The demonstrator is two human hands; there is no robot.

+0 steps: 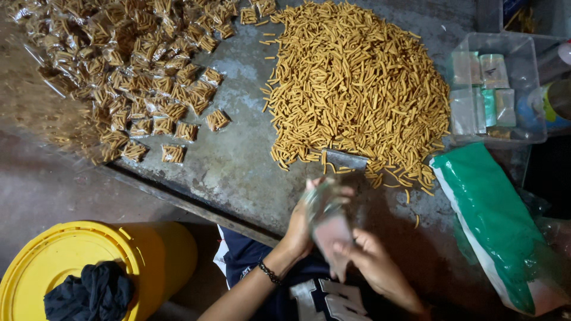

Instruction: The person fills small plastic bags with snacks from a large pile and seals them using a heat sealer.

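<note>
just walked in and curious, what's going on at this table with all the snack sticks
A person seated at a grey metal table holds a small clear plastic bag in both hands: the left hand grips its side, the right hand works at its lower edge. Just ahead lies a big loose heap of golden snack sticks. Many small filled packets are piled to the left. A clear bin and a green-and-white sack sit to the right, a yellow bucket below left.
</note>
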